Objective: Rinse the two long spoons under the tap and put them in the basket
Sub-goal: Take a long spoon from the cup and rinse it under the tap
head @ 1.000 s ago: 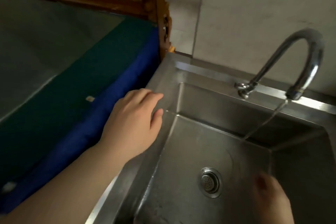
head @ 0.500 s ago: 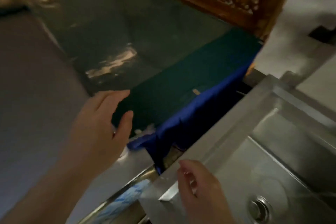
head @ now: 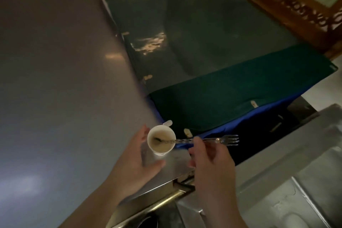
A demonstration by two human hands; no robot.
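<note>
A small white cup (head: 161, 151) stands on the steel counter near its right end. A long clear spoon (head: 212, 140) lies across its rim, one end down in the cup's pale liquid, the other end pronged like a fork and pointing right. My right hand (head: 209, 164) pinches the spoon's shaft just right of the cup. My left hand (head: 133, 161) curves around the cup's left side with fingers spread, and I cannot tell whether it touches the cup. I can make out only one long spoon. Tap and basket are out of view.
The steel counter (head: 55, 98) fills the left. A green and blue cloth-covered block (head: 240, 102) sits behind the cup. The steel sink (head: 296, 181) lies at lower right. A carved wooden frame (head: 286, 0) runs along the top right.
My view swung left from the sink and running tap to the counter. Both hands moved to the cup, and my right hand took hold of the long spoon.
</note>
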